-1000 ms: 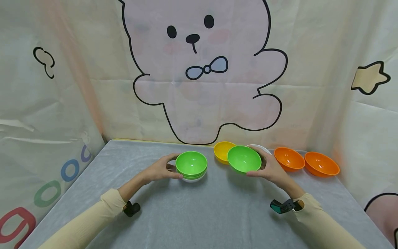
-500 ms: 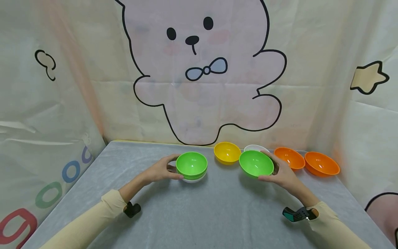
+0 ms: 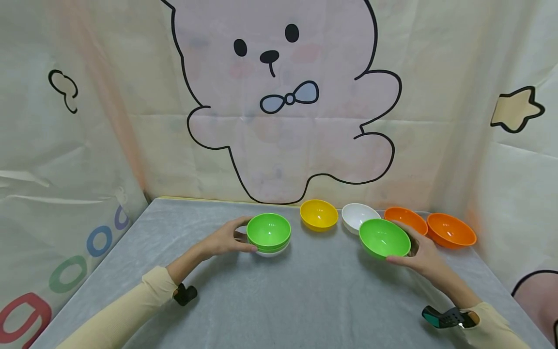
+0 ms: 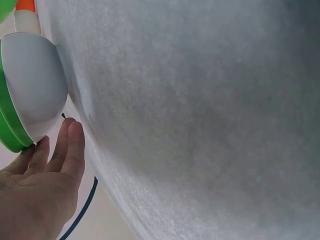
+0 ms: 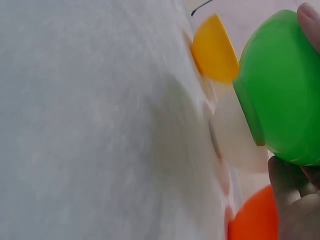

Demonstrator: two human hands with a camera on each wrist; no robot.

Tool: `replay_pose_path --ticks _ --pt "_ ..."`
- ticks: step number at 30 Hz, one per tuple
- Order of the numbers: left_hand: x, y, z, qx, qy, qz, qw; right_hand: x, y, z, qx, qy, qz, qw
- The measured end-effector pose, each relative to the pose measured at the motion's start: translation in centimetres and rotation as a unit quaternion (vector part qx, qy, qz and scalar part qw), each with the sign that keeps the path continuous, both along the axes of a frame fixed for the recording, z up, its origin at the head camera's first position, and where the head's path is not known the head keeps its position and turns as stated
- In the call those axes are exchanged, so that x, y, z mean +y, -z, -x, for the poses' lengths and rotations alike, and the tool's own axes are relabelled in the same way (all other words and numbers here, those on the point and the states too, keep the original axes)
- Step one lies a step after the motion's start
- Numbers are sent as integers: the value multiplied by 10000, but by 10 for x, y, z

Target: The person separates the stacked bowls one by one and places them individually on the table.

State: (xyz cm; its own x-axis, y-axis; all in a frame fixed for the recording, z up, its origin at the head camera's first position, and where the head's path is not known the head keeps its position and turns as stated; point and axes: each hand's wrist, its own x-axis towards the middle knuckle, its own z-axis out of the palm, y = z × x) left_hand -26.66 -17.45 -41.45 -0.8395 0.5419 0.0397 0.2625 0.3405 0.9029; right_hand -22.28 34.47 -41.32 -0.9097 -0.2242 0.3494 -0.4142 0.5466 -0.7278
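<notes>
My right hand (image 3: 420, 252) grips a green bowl (image 3: 384, 237) by its right side, thumb at the near rim. In the right wrist view that bowl (image 5: 282, 85) hangs above the cloth, its shadow falling below. Left of centre, green bowls (image 3: 268, 230) sit nested in a white bowl (image 3: 273, 252) on the table. My left hand (image 3: 226, 237) holds the stack's left side between thumb and fingers. From the left wrist, the white bowl's (image 4: 35, 80) outer wall shows with the fingertips at its edge and the green rim (image 4: 11, 120) beside them.
Along the back of the grey cloth-covered table (image 3: 279, 300) stand a yellow bowl (image 3: 318, 215), another white bowl (image 3: 358, 216) and two orange bowls, one in the middle right (image 3: 405, 218) and one at the far right (image 3: 451, 230). A printed curtain (image 3: 279, 145) rises behind.
My right hand has carried the green bowl to the right and slightly nearer, uncovering the yellow bowl and most of the back white bowl. My left hand stays at the stack.
</notes>
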Motion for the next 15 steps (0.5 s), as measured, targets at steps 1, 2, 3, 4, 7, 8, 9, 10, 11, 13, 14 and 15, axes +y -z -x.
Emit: replay_pose_path --ticks 1,2,3,4,7,8,9,10,11,13,14,15 --pt "0 0 0 -1 -1 -9 10000 3 0 -2 7 51 -32 10000" --pt "0 0 0 -3 -1 -16 10000 6 0 -4 -5 98 -39 9999" --pt "0 0 0 2 -13 -2 10000 9 1 -6 -2 149 -56 9999" --pt "0 -1 0 13 -13 1 10000 12 2 -8 3 180 -33 9998" --pt "-1 -1 -1 33 -14 10 10000 21 5 -13 36 194 91 9998" --pt "-1 -2 -1 33 -20 15 10000 24 6 -15 24 219 113 9997" --pt "-1 -2 -1 32 -25 16 10000 28 8 -16 30 247 122 9996" --pt "0 -2 -1 30 -18 5 10000 32 9 -18 29 283 128 9995" --pt "0 -2 -1 20 -20 0 10000 35 10 -20 21 342 105 9994" --pt "0 -1 -1 -4 -22 -4 10000 43 12 -23 -9 503 -15 9987" --pt "0 -1 -1 -3 -19 -17 10000 47 13 -25 -54 568 -50 9984" --pt "0 -1 -1 5 -11 -24 10000 51 14 -26 -69 665 -113 9977"
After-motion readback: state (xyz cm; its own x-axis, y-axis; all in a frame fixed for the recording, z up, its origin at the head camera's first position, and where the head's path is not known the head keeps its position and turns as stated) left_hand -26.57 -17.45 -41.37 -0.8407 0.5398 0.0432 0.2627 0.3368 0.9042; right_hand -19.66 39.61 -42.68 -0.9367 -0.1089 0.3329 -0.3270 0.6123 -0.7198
